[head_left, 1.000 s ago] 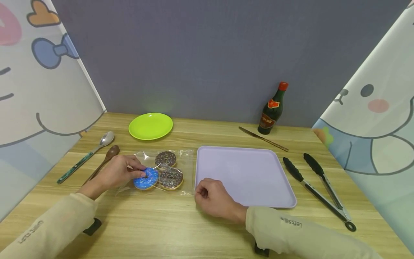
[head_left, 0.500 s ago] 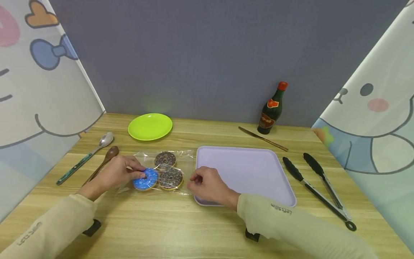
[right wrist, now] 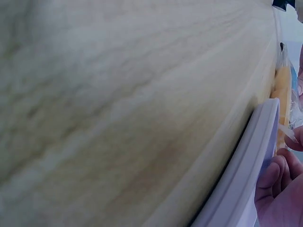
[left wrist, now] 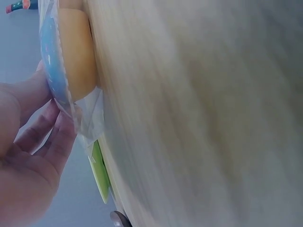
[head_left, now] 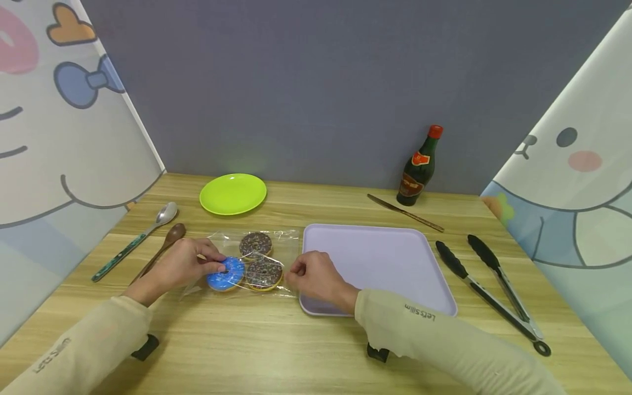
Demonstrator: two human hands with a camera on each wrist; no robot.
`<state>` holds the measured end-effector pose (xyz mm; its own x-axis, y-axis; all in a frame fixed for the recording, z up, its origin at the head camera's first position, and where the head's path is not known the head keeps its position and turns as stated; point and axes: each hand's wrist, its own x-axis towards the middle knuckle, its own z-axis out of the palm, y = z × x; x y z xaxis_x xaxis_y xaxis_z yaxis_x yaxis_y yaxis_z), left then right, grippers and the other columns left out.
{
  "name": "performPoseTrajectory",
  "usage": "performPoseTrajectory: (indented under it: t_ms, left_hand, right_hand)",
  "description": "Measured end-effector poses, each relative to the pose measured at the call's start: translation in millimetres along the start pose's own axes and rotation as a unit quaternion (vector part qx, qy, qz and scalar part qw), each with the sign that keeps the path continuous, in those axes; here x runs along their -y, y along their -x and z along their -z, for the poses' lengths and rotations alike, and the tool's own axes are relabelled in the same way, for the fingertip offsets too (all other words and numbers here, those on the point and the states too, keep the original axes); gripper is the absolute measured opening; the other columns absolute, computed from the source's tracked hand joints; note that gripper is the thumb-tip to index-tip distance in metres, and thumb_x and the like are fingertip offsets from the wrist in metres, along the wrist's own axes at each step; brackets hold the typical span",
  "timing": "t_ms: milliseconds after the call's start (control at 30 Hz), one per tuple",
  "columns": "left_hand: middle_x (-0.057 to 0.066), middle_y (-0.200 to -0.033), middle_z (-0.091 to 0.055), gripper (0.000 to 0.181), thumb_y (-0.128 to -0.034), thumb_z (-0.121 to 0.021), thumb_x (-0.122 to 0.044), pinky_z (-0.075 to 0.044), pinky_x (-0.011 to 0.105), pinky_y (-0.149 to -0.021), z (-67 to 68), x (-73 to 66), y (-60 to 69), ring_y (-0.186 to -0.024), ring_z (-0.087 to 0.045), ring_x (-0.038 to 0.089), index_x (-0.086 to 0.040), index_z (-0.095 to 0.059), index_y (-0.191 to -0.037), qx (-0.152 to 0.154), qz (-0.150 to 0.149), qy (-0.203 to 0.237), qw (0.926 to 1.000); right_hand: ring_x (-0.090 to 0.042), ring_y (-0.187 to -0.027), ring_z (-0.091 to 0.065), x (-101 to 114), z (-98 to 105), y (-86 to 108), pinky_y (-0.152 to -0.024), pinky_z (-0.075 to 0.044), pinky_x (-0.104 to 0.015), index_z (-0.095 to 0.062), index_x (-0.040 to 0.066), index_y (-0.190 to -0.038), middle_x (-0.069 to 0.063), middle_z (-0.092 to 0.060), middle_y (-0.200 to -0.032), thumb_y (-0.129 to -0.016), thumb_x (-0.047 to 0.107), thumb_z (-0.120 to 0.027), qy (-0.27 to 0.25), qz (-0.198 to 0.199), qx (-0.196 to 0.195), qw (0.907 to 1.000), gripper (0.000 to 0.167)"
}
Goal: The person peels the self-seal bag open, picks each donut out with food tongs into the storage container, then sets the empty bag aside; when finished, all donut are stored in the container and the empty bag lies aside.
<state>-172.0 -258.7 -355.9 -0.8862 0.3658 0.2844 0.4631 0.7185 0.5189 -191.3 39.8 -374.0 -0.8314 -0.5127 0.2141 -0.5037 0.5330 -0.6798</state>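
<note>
A clear plastic bag (head_left: 286, 241) lies left of the lilac tray (head_left: 370, 263), holding a blue doughnut (head_left: 228, 276) and two chocolate doughnuts (head_left: 255, 245) with sprinkles. My left hand (head_left: 190, 263) grips the blue doughnut through the bag, thumb on its icing, as the left wrist view shows (left wrist: 35, 127). At the bag's right end, over the tray's near-left corner, my right hand (head_left: 318, 278) pinches the plastic edge. In the right wrist view, a bit of clear film (right wrist: 288, 131) reaches the curled fingers (right wrist: 279, 182).
A green plate (head_left: 233, 194) stands at the back left. A metal spoon (head_left: 143, 233) and a brown wooden spoon (head_left: 170, 238) lie left. Behind the tray are a knife (head_left: 405, 212) and a dark bottle (head_left: 417, 170). Tongs (head_left: 498, 296) lie spread on the right.
My right hand has moved left and a little away from me, from the tray's edge to the bag's right end. The left hand stays on the blue doughnut.
</note>
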Motion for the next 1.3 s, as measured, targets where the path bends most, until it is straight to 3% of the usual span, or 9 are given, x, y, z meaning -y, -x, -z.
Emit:
performPoseTrajectory:
  t_ms: [267, 533, 900, 1100, 1300]
  left_hand:
    - [-0.007, -0.079, -0.065, 0.012, -0.0747, -0.080, -0.007, -0.045, 0.024, -0.055, -1.4, 2.5, -0.4, -0.070, -0.057, 0.008, -0.006, -0.077, -0.086, -0.001, -0.001, -0.004, 1.0000]
    - [-0.008, -0.078, -0.064, 0.011, -0.0742, -0.081, -0.006, -0.045, 0.024, -0.054, 0.8, 1.6, -2.0, -0.069, -0.056, 0.009, -0.005, -0.077, -0.085, 0.004, 0.000, 0.001, 1.0000]
    - [-0.007, -0.079, -0.065, 0.011, -0.0734, -0.081, -0.006, -0.045, 0.024, -0.054, 0.0, 4.4, -1.9, -0.070, -0.058, 0.010, -0.005, -0.077, -0.084, 0.007, -0.008, 0.006, 0.9999]
    - [-0.009, -0.079, -0.065, 0.012, -0.0734, -0.081, -0.005, -0.046, 0.024, -0.056, -2.2, 6.4, -2.2, -0.070, -0.058, 0.008, -0.006, -0.077, -0.085, 0.010, 0.000, -0.002, 0.9999]
    - [-0.009, -0.079, -0.064, 0.011, -0.0744, -0.080, -0.006, -0.046, 0.024, -0.055, -0.6, 5.5, -1.9, -0.070, -0.057, 0.008, -0.006, -0.077, -0.085, 0.008, -0.005, -0.004, 0.9999]
  right_hand:
    - [-0.005, -0.055, -0.050, -1, 4, 3.5, -0.058, -0.045, -0.023, -0.067, 0.012, -0.067, 0.010, -0.056, -0.059, -0.076, 0.003, -0.059, -0.022, -0.006, 0.000, 0.9997, 0.014]
    - [-0.007, -0.057, -0.049, -9, 10, 8.0, -0.058, -0.043, -0.024, -0.064, 0.011, -0.065, 0.008, -0.054, -0.059, -0.075, 0.002, -0.061, -0.027, -0.034, -0.026, 0.9987, 0.013]
    - [-0.009, -0.059, -0.048, -18, 17, 12.9, -0.058, -0.041, -0.026, -0.064, 0.010, -0.065, 0.007, -0.053, -0.059, -0.075, 0.004, -0.062, -0.021, -0.071, -0.027, 0.9969, 0.013]
    - [-0.009, -0.057, -0.049, -14, 21, 8.0, -0.056, -0.041, -0.026, -0.066, 0.010, -0.066, 0.006, -0.055, -0.059, -0.078, 0.006, -0.063, -0.028, -0.070, -0.025, 0.9969, 0.013]
    - [-0.008, -0.058, -0.051, -11, 21, -8.0, -0.056, -0.044, -0.024, -0.071, 0.008, -0.073, 0.006, -0.060, -0.063, -0.081, 0.010, -0.067, -0.032, -0.042, -0.043, 0.9977, 0.010]
